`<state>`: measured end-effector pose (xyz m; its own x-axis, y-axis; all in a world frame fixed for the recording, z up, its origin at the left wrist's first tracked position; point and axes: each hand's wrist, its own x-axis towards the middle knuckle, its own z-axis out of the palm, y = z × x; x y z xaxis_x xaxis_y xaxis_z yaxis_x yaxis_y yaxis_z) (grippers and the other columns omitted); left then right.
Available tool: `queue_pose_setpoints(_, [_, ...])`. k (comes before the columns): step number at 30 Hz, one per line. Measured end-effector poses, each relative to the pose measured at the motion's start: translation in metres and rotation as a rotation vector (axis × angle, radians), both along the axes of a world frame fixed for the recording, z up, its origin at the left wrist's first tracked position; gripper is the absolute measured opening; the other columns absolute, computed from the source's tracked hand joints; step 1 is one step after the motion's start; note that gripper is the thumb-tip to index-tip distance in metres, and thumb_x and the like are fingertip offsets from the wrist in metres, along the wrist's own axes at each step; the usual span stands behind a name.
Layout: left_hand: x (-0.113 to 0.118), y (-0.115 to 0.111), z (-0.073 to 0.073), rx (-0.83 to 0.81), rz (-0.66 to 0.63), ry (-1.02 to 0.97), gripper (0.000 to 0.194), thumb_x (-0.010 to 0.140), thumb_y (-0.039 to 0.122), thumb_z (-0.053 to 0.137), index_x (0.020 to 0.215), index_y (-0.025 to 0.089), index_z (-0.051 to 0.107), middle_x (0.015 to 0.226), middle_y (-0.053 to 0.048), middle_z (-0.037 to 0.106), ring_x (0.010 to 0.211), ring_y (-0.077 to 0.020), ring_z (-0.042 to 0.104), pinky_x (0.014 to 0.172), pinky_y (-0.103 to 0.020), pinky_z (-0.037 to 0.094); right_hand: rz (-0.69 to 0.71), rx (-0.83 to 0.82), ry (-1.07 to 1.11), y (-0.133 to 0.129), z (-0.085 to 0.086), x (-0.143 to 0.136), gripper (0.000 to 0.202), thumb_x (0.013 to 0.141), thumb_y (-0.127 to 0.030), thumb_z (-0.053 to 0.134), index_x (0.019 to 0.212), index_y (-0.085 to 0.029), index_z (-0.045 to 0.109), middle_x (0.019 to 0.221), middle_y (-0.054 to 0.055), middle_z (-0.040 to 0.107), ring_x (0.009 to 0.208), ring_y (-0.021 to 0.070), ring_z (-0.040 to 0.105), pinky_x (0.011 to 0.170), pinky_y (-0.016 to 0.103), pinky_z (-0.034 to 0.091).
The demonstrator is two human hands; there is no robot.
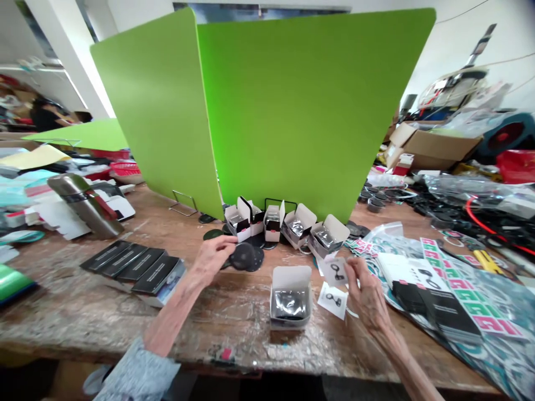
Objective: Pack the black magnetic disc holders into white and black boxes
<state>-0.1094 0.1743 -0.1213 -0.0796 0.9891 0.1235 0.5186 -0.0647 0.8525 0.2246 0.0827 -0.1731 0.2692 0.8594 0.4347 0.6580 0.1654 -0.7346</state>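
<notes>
My right hand (364, 289) pinches a small printed card (335, 272) by its right edge. A second printed card (332, 299) lies on the table just below it. My left hand (214, 257) reaches over the black round discs (246, 257); its fingertips are pressed together at their upper edge, and what they hold, if anything, is too small to name. Between the hands stands an open white box (291, 298) with a clear-wrapped dark item inside. Behind it, several open small boxes (297, 225) with wrapped items stand in a row.
Green partitions (292, 111) rise behind the boxes. At left are black boxes (155, 271) and a metal flask (86, 205). Black cards (449, 312), sticker sheets (472, 289) and plastic bags fill the right side. A person (45, 116) sits far left.
</notes>
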Motion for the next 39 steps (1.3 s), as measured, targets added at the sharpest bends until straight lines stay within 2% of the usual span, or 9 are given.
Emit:
queue_pose_setpoints(4, [0.052, 0.005, 0.010, -0.027, -0.151, -0.354, 0.050, 0.064, 0.042, 0.064, 0.104, 0.011, 0.066, 0.080, -0.007, 0.071, 0.072, -0.0174, 0.065, 0.069, -0.031, 0.053, 0.064, -0.002, 0.428, 0.041, 0.021, -0.030, 0.028, 0.085, -0.048, 0.050, 0.088, -0.020, 0.048, 0.065, -0.002, 0.054, 0.055, 0.0138, 0.046, 0.052, 0.025, 0.035])
queue_pose_setpoints(9, [0.103, 0.010, 0.014, 0.023, -0.203, -0.531, 0.047, 0.065, 0.035, 0.065, 0.106, 0.011, 0.064, 0.071, -0.002, 0.066, 0.065, -0.0129, 0.061, 0.067, -0.028, 0.050, 0.323, -0.041, 0.587, 0.080, 0.026, -0.068, 0.036, 0.082, -0.053, 0.051, 0.090, -0.018, 0.049, 0.065, -0.002, 0.058, 0.057, 0.0128, 0.052, 0.056, 0.025, 0.044])
queue_pose_setpoints(12, [0.105, 0.001, 0.017, 0.043, -0.190, -0.525, 0.039, 0.068, 0.032, 0.066, 0.102, 0.013, 0.065, 0.070, -0.001, 0.066, 0.067, -0.0134, 0.061, 0.070, -0.028, 0.049, 0.414, -0.044, 0.655, 0.072, 0.038, -0.073, 0.040, 0.078, -0.051, 0.059, 0.097, -0.017, 0.051, 0.074, 0.001, 0.064, 0.069, 0.0153, 0.059, 0.068, 0.028, 0.049])
queue_pose_setpoints(15, [0.089, -0.030, 0.007, 0.000, -0.204, -0.496, 0.041, 0.070, 0.035, 0.070, 0.106, 0.016, 0.064, 0.092, -0.005, 0.070, 0.088, -0.0177, 0.064, 0.081, -0.030, 0.049, 0.378, 0.025, 0.665, 0.042, 0.054, -0.061, 0.035, 0.081, -0.046, 0.061, 0.101, -0.019, 0.050, 0.079, 0.001, 0.065, 0.072, 0.0151, 0.059, 0.070, 0.028, 0.048])
queue_pose_setpoints(19, [0.082, -0.093, -0.038, -0.123, -0.287, -0.472, 0.054, 0.075, 0.041, 0.068, 0.122, 0.021, 0.052, 0.129, -0.009, 0.058, 0.116, -0.0240, 0.056, 0.094, -0.034, 0.047, 0.237, 0.155, 0.259, -0.010, 0.054, -0.050, 0.018, 0.091, -0.034, 0.054, 0.105, -0.024, 0.053, 0.087, 0.001, 0.066, 0.070, 0.0148, 0.059, 0.065, 0.027, 0.046])
queue_pose_setpoints(24, [0.107, -0.128, -0.085, -0.126, -0.187, -0.522, 0.041, 0.087, 0.035, 0.050, 0.125, 0.020, 0.046, 0.127, -0.008, 0.058, 0.117, -0.0229, 0.054, 0.101, -0.037, 0.042, 0.476, 0.192, -0.445, -0.031, 0.022, -0.069, 0.026, 0.094, -0.010, 0.036, 0.108, -0.021, 0.055, 0.097, 0.004, 0.064, 0.090, 0.0189, 0.058, 0.085, 0.036, 0.042])
queue_pose_setpoints(30, [0.110, -0.122, -0.089, -0.110, -0.116, -0.455, 0.046, 0.084, 0.030, 0.049, 0.129, 0.021, 0.044, 0.128, -0.009, 0.052, 0.119, -0.0222, 0.050, 0.102, -0.037, 0.040, 0.458, 0.146, -0.719, -0.020, 0.021, -0.078, 0.031, 0.086, -0.002, 0.038, 0.102, -0.021, 0.056, 0.089, 0.003, 0.060, 0.088, 0.0195, 0.055, 0.102, 0.049, 0.029])
queue_pose_setpoints(36, [0.110, -0.122, -0.095, -0.085, -0.073, -0.391, 0.041, 0.083, 0.029, 0.048, 0.124, 0.022, 0.051, 0.115, -0.008, 0.047, 0.109, -0.0216, 0.053, 0.094, -0.035, 0.047, 0.238, 0.305, -0.751, -0.025, 0.005, -0.078, 0.042, 0.089, -0.005, 0.038, 0.129, -0.012, 0.046, 0.127, 0.018, 0.050, 0.117, 0.0271, 0.047, 0.101, 0.046, 0.037])
queue_pose_setpoints(39, [0.109, -0.122, -0.095, -0.074, -0.093, -0.370, 0.039, 0.084, 0.029, 0.049, 0.122, 0.021, 0.053, 0.111, -0.007, 0.047, 0.108, -0.0216, 0.053, 0.096, -0.037, 0.046, 0.245, 0.324, -0.759, -0.030, 0.003, -0.082, 0.034, 0.093, -0.011, 0.041, 0.125, -0.011, 0.050, 0.112, 0.013, 0.062, 0.110, 0.0264, 0.053, 0.105, 0.053, 0.027])
